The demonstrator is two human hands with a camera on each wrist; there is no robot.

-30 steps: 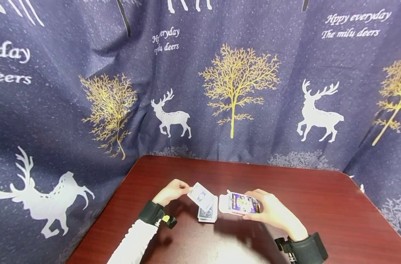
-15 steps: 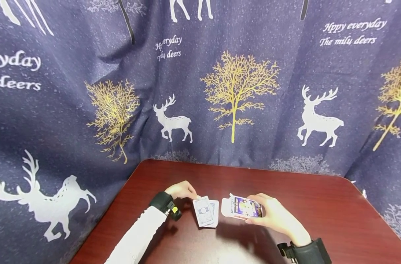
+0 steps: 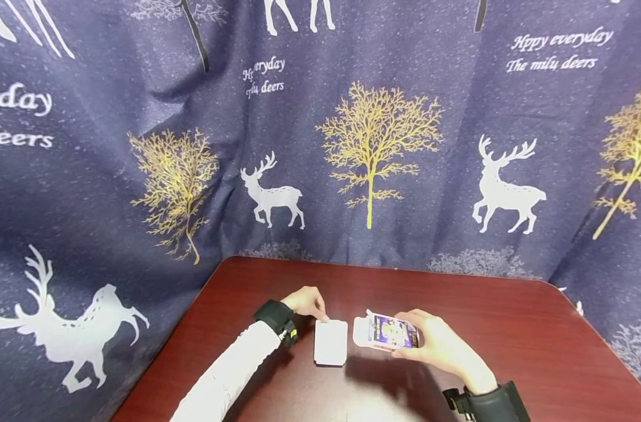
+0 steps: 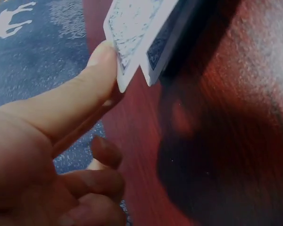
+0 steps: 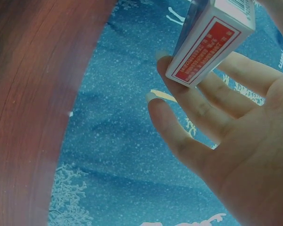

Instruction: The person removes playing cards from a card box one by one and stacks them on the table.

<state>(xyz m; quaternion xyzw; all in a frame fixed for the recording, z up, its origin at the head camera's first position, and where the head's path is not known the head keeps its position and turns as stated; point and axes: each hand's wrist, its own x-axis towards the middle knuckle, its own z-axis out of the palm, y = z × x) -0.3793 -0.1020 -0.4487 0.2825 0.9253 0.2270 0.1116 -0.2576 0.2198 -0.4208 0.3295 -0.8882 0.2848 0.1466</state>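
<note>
My left hand point(image 3: 307, 301) pinches the far left corner of a playing card point(image 4: 132, 33) between thumb and finger. In the left wrist view its patterned back shows, with the corner of another card point(image 4: 160, 49) just beside it. From the head view the cards point(image 3: 331, 344) look almost white and line up as one small stack. My right hand point(image 3: 437, 340) grips a purple-fronted card box point(image 3: 395, 332), thumb on the near side and fingers on the far side. The box's open flap point(image 3: 361, 332) points left toward the cards; a red printed panel point(image 5: 205, 52) shows in the right wrist view.
The cards and hands are over a red-brown wooden table point(image 3: 510, 328). Behind it hangs a dark blue curtain point(image 3: 431, 234) with deer and trees, close to the table's far edge. Each wrist wears a black strap with a small camera.
My left hand has moved right, bringing the tilted card over the stack and turning it until it lines up with the rest. The right hand has stayed nearly still with the box.
</note>
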